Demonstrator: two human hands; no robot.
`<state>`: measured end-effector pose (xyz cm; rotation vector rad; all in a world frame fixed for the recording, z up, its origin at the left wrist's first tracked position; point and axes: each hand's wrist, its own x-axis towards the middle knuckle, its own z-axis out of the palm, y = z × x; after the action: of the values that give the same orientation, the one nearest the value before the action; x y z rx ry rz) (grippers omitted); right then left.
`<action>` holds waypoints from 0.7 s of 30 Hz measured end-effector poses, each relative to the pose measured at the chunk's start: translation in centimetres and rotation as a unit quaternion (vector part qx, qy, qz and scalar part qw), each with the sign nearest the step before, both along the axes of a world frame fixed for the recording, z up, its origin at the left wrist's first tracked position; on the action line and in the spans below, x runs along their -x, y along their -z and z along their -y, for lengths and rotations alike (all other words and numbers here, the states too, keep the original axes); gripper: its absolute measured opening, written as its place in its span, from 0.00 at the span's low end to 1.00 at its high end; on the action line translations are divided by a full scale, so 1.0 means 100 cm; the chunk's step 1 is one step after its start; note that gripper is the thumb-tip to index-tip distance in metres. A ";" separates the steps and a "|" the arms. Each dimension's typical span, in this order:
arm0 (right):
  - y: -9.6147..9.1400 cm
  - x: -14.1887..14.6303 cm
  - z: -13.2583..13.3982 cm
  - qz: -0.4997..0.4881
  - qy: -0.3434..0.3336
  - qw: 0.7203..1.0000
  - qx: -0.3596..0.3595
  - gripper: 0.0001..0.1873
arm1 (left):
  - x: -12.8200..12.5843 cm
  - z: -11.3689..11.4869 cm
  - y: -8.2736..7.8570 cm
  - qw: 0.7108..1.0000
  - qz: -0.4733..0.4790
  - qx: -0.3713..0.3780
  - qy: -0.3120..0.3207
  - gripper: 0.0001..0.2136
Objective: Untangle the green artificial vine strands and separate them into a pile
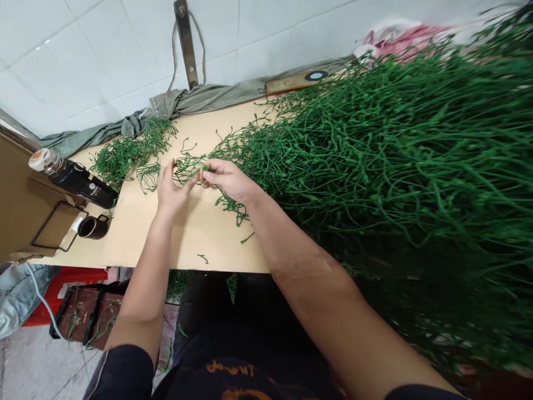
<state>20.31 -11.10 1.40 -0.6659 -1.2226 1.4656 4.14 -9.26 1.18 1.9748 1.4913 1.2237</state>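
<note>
My left hand (171, 191) and my right hand (227, 179) meet over the tan tabletop (200, 233), both pinched on a small bunch of green stems (189, 166) held between them. A few stems trail from under my right hand toward the table's front. A huge heap of the same green stems (395, 166) fills the right side, touching my right forearm. A smaller pile of green stems (129, 155) lies to the left of my left hand.
A black flask with a white cap (75, 178) lies at the table's left, with a dark cup (92, 226) beside it. Grey cloth (187, 103) runs along the white tiled wall. A red crate (62, 289) and dark trays sit on the floor below.
</note>
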 end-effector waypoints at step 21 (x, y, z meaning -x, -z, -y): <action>0.007 0.007 -0.005 -0.017 0.135 0.990 0.026 0.16 | 0.012 -0.003 -0.008 0.968 0.246 0.051 -0.005 0.14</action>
<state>19.57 -10.59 0.68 -0.8062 -1.0268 1.2808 2.93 -8.91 1.99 1.4525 1.2781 1.4727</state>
